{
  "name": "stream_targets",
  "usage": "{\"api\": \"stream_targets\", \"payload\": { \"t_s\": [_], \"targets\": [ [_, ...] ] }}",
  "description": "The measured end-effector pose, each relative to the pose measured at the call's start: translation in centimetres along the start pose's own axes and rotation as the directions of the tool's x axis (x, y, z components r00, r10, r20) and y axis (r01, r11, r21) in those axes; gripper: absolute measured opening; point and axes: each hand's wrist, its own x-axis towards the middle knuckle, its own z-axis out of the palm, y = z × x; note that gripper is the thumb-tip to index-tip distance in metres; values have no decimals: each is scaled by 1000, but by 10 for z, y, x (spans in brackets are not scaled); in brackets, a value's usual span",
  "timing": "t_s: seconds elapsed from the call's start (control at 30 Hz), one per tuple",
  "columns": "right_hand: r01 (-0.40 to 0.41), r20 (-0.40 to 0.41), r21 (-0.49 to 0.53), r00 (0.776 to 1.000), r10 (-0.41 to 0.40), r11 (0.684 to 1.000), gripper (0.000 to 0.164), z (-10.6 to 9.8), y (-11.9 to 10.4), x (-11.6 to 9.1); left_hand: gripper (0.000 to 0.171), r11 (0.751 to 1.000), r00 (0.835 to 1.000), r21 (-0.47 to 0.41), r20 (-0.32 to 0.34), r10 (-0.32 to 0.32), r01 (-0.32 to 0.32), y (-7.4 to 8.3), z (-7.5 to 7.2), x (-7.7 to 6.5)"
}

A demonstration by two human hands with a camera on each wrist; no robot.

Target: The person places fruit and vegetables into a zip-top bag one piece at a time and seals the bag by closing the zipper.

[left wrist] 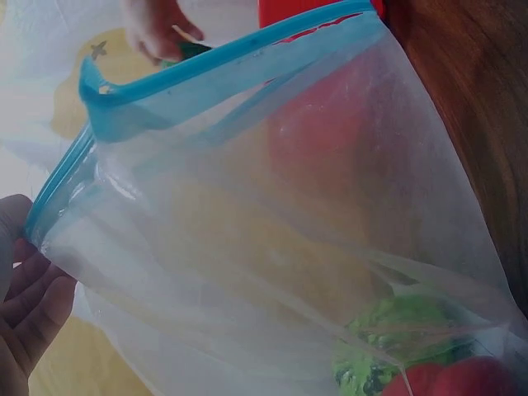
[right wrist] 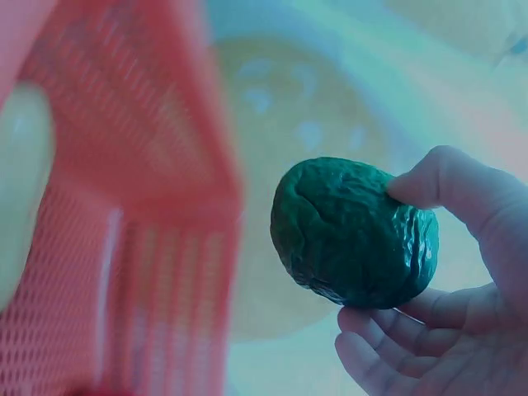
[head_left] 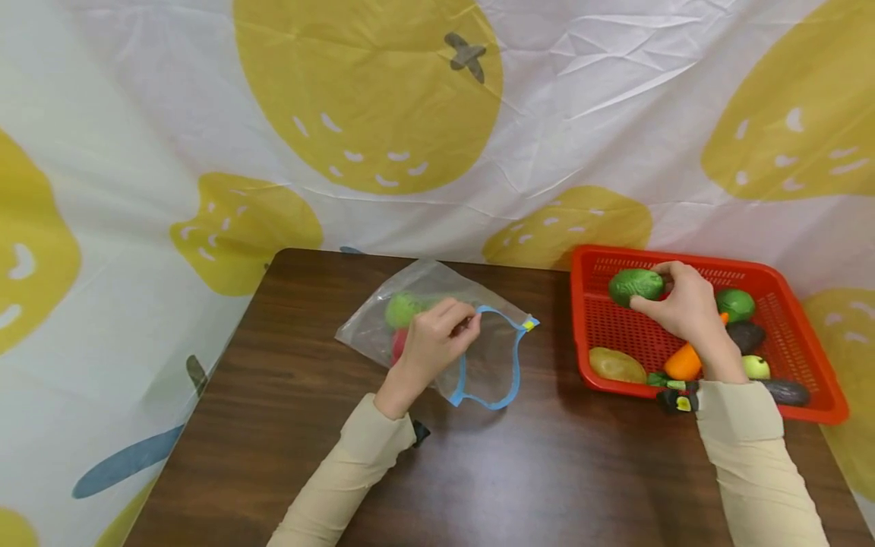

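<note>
My left hand (head_left: 437,340) pinches the edge of a clear zip bag (head_left: 372,315) at its blue-rimmed mouth, which gapes toward the right. Through the plastic show a light green, bumpy piece (left wrist: 388,342) and a red one (left wrist: 462,379), both near the closed end. My right hand (head_left: 687,300) holds a wrinkled, rounded green cabbage-like toy (right wrist: 355,231) between thumb and fingers. It is raised over the left back part of the red basket (head_left: 579,327). In the right wrist view the toy appears beside the basket's wall.
Inside the basket are a yellowish potato-like piece (head_left: 615,366), an orange carrot (head_left: 682,363), another green round piece (head_left: 736,305), a light green apple-like piece (head_left: 756,368) and dark ones. A brown wooden table (head_left: 273,425) lies beneath; a fruit-printed cloth (head_left: 547,144) hangs behind.
</note>
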Motion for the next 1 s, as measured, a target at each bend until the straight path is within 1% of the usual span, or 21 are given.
{"api": "stream_targets", "payload": {
  "t_s": [0.17,0.3,0.4,0.5,0.63,0.73,0.87,1.0],
  "targets": [
    [109,-63,60,992,-105,992,49,4,-33,-19,7,1000,1000,0,12,-8,8,-1,0,-1],
    [219,-105,88,972,-210,972,46,13,-58,-28,7,1000,1000,-1,18,-13,13,-1,-1,0],
    [291,-105,99,954,-281,952,45,22,-73,-35,7,1000,1000,-2,19,-12,12,-1,0,0],
    [357,-82,111,933,-350,927,45,34,-85,-40,8,1000,1000,-7,18,-10,11,-2,0,0],
    [422,-33,167,906,-422,891,46,58,-98,-45,8,1000,1000,-11,18,-18,18,-1,0,0],
    [430,7,220,897,-442,876,46,79,-106,-48,8,1000,999,-9,26,-22,22,-1,-1,0],
    [430,45,212,893,-448,878,47,111,-117,-50,7,1000,999,-12,39,-18,18,-1,-1,-1],
    [446,52,194,885,-464,874,52,146,-123,-46,6,1000,999,-24,42,-15,16,-1,-1,-2]
  ]
}}
